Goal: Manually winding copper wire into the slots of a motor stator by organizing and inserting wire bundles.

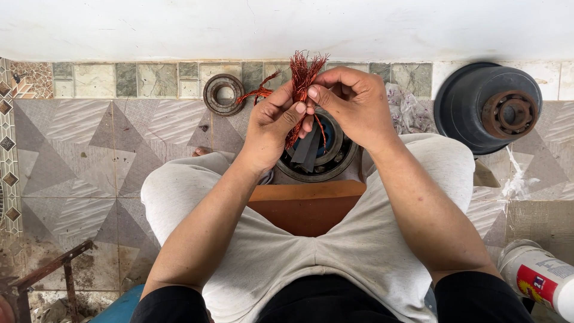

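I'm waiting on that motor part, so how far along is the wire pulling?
Done: a bunch of copper wire already stands clear above the stator. In hand: the left hand and right hand pinch that bunch together. Left: strands still run down into the stator, with dark strips sticking out. How much remains inside is hidden.

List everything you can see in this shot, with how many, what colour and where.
Copper wire bundle: one, reddish, pinched between both hands.
Round motor part: one, dark metal, on the floor under the hands.
Metal ring: one, rusty grey, on the floor by the wall.
Black round cover: one, with a rusty hub, floor at right.
Plastic wrap: one, clear, crumpled beside the cover.
Plastic tub: one, white with a red label, lower right.
Metal frame: one, rusty, lower left.
Left hand: grip on the wire.
Right hand: grip on the wire.
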